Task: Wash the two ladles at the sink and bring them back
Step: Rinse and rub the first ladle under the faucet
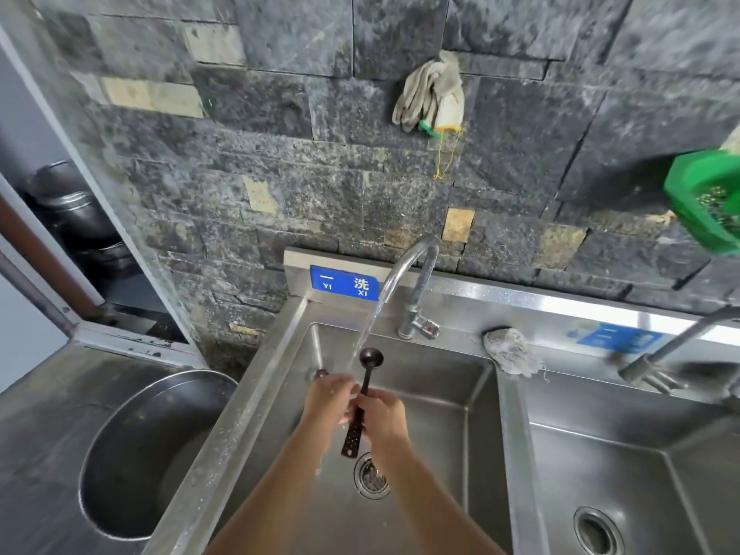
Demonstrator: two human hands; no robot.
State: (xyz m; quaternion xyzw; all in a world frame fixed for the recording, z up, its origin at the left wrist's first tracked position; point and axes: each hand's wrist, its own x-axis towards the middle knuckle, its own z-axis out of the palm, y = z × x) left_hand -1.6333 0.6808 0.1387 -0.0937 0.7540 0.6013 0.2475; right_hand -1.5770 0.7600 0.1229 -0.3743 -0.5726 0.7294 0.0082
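Blue label point(345, 283) on the sink backsplash reads "一 洗" with "YI XI" underneath, at about 12 o'clock from the hands. A second blue label point(618, 338) sits on the backsplash at 2 o'clock; its text is too blurred to read.

Left hand point(326, 398) and right hand point(380, 414) meet over the left sink basin point(440, 454). Right hand is curled closed around the handle of a dark ladle point(362, 398), held upright, bowl up at 12 o'clock, perforated handle end hanging down just above the drain point(371, 474). Left hand is closed too, touching that handle; a second ladle point(321, 373) shows only as a dark round end poking out at 11 o'clock of the left hand. Cannot tell exactly how the left hand holds it.

Faucet point(416, 282) is running; the water stream point(370, 322) falls onto the upright ladle's bowl. Red mark on the faucet valve.

Steel double sink: right basin point(600, 474) at 3 o'clock with its own drain, second faucet point(672, 350) at 2 o'clock, blurred. Grey rag point(510, 350) on the sink ledge between the faucets. Large round steel pot point(152, 454) on the floor at 9 o'clock, beside the sink.

Wall is dark rough stone tile with some tan patches. Dirty work gloves point(432, 92) hang on it at 12 o'clock, yellow string dangling. Green plastic basket point(704, 198) at the right edge. Dark stacked pots point(76, 218) in a recess at 10 o'clock.
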